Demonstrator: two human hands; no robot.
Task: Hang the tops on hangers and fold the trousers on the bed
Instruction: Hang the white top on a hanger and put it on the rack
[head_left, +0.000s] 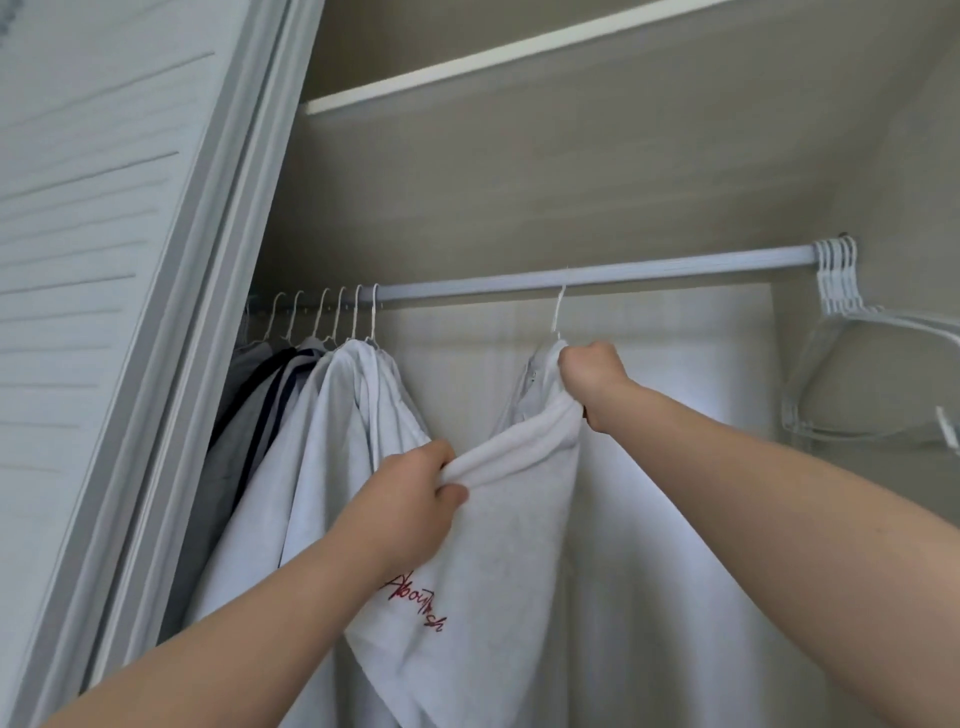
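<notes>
A white top (519, 540) with red script lettering hangs from a white hanger (559, 312) hooked on the closet rod (597, 273). My right hand (589, 371) grips the top's fabric at the hanger's neck, just under the hook. My left hand (415, 491) pinches a bunched fold of the same top lower and to the left. Further left on the rod hang several tops (311, 426) in white, grey and dark navy, each on its own hanger.
Several bare white hangers (836, 280) bunch at the rod's right end against the side wall. A louvred closet door (104, 260) stands at the left. A shelf (519, 52) runs above the rod. The rod between the hung tops and the bare hangers carries only this hanger.
</notes>
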